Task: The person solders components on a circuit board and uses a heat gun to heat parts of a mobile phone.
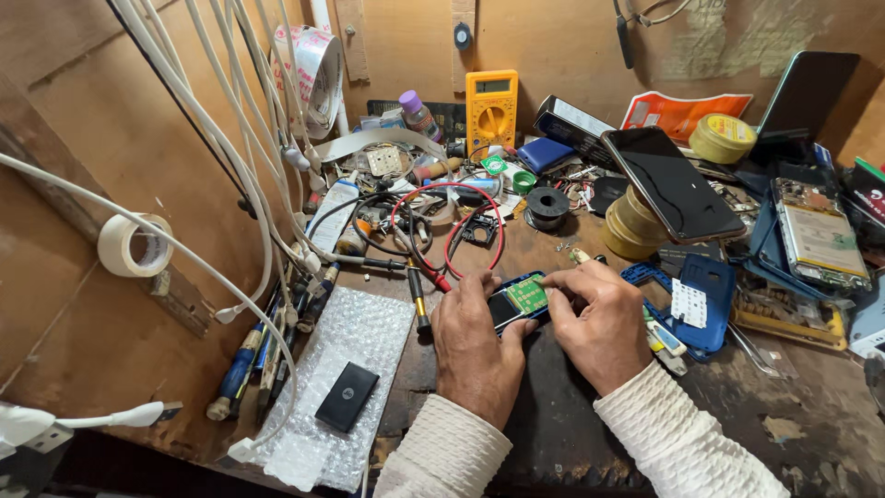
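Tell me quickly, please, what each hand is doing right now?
Left hand: closed on the small opened phone, gripping its left end.
Right hand: closed on the same phone, fingertips pinching its right edge by the green circuit board.

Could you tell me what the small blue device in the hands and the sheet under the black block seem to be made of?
The blue device, held by the left hand and right hand, looks like glossy moulded plastic around a green circuit board, probably fibreglass laminate. The sheet is clear plastic bubble wrap, judging by its rows of small bubbles.
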